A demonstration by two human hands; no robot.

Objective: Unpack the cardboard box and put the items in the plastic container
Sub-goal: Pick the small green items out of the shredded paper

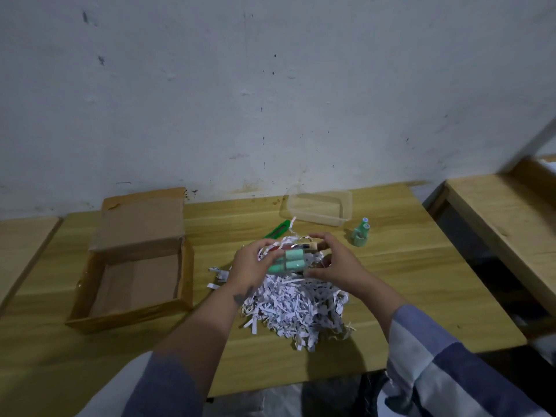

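Both hands grasp one bundle of small green-capped bottles over the crinkly shredded paper: left hand cupping its left end, right hand pinching the right. Best shake clinging strips off, then carry it far-right into the clear, thin-walled plastic container; the matte cardboard box sits left, emptied

light: dim, flat, bluish — shadows: soft, faint | focus: slight overall blur | edges: wide-angle bending
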